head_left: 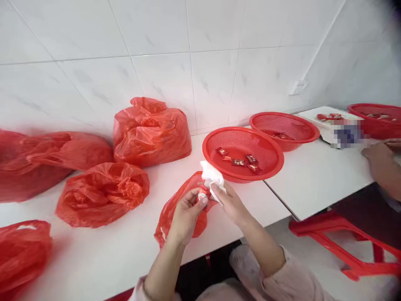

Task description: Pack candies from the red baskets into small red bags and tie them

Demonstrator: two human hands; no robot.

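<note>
Between the thumb and fingers of my left hand (pixel 189 213) is a small red-wrapped packet (pixel 203 192) with a pale round patch. My right hand (pixel 230 202) grips a crumpled white cloth or tissue (pixel 213 175), held close against the packet. Whether the cloth touches it, I cannot tell. Beneath both hands a thin red plastic bag (pixel 167 215) lies on the white table (pixel 241 221). Just beyond them stands a red mesh basket (pixel 216 142), with several small red and dark brown wrapped pieces (pixel 238 162) at its bottom.
Red plastic bags line the left side, including a full one (pixel 153 133) by the tiled wall. Behind the near basket sits a second red basket (pixel 285 121). At the right are another person's arm (pixel 382 165), a third basket (pixel 376 125) and a red stool (pixel 347 242).
</note>
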